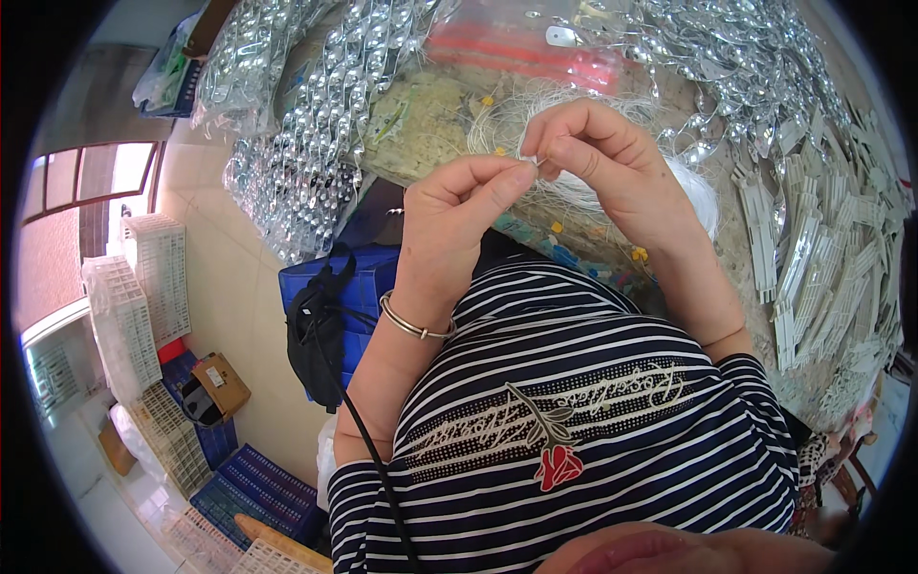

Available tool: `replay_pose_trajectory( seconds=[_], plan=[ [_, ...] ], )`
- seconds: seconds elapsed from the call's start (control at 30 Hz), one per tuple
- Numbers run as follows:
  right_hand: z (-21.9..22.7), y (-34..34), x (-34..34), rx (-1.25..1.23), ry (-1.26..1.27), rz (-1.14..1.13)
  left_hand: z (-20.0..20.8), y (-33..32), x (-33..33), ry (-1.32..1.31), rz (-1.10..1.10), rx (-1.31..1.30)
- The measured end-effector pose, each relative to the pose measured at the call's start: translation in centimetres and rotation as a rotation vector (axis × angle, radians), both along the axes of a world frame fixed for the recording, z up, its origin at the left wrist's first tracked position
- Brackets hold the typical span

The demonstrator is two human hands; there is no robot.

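My left hand [459, 196], with a bangle on the wrist, pinches a small white piece [530, 160] between thumb and forefinger. Right against it, my right hand [617, 158] also has its thumb and forefinger drawn together, on what looks like a thin white thread; the fingers partly hide it. Both hands are raised over the near edge of the worktable [421, 120]. Behind and below them lies a loose tangle of white thread [507, 115], and a thicker white thread bundle [696, 196] shows beside my right wrist.
Shiny silver strips of beads [368, 57] hang over the table's left side, and more silver pieces [727, 57] pile at the far right. Flat whitish strips [813, 249] heap on the right. A blue box [359, 287] and plastic crates [153, 268] stand at the left.
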State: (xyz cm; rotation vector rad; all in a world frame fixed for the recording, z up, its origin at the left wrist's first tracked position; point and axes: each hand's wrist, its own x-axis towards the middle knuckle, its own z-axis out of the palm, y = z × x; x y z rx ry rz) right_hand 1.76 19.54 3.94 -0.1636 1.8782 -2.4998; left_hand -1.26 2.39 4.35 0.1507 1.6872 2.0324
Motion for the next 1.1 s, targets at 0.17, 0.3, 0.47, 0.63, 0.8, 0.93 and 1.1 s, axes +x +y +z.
replay_pose_trajectory(
  seconds=[0.17, 0.3, 0.47, 0.63, 0.8, 0.93, 1.1],
  plan=[
    [0.7, 0.3, 0.1, -0.078, -0.021, 0.021, 0.2, -0.2, 0.0, -0.004, -0.048, 0.002],
    [1.6, 0.8, 0.4, -0.180, -0.072, 0.006, -0.1, -0.4, 0.0, 0.081, -0.095, -0.073],
    [2.1, 3.5, 0.4, -0.095, 0.058, -0.082, 0.1, -1.4, -0.2, 0.109, -0.076, -0.019],
    [2.0, 3.5, 0.0, -0.082, -0.011, -0.155, -0.7, -3.1, -1.0, 0.079, -0.188, -0.146],
    [2.1, 2.5, 0.0, -0.122, -0.010, -0.079, -1.3, -3.3, 0.2, 0.093, -0.314, -0.196],
    [2.4, 3.4, 0.0, -0.117, 0.012, -0.190, -2.6, -3.7, 0.5, 0.131, -0.352, -0.202],
    [3.2, 4.8, 0.4, -0.200, 0.087, -0.235, -3.5, -4.6, 0.5, 0.167, -0.341, -0.353]
  ],
)
